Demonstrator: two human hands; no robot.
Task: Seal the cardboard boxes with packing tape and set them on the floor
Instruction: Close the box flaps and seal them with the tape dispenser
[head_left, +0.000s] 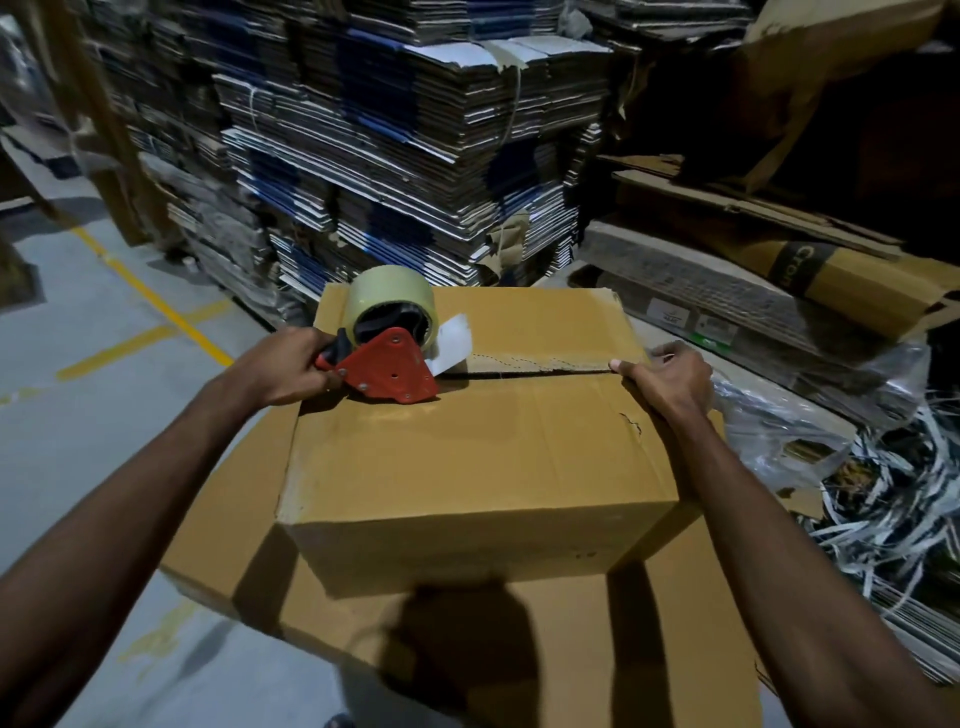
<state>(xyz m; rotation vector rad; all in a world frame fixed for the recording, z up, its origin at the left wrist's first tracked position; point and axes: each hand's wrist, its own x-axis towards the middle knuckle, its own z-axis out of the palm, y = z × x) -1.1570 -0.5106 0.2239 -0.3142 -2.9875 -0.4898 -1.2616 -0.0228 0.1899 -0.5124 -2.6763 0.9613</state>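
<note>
Left hand (288, 366) is wrapped tight round the handle of the red metal tape dispenser (387, 371), which carries a fat roll of clear packing tape (389, 301) and sits flat on the left end of the brown cardboard box (467, 441). A loose tab of tape (453, 343) sticks out from the dispenser's nose, right at the start of the centre seam (540, 366) where the two top flaps meet. Over on the far end, the right hand (670, 384) clamps the box's right edge, thumb lying on top at the seam and the fingers curled down over the side. So the box sits squarely between the two hands, flaps closed, nothing of its contents showing. It rests on a bigger flat brown cardboard box (597, 649) beneath. Behind stand tall bundled stacks of flattened cartons (395, 156); to the right, a clear plastic bag (810, 436) lies by a tangle of white strapping scraps (893, 499).
</note>
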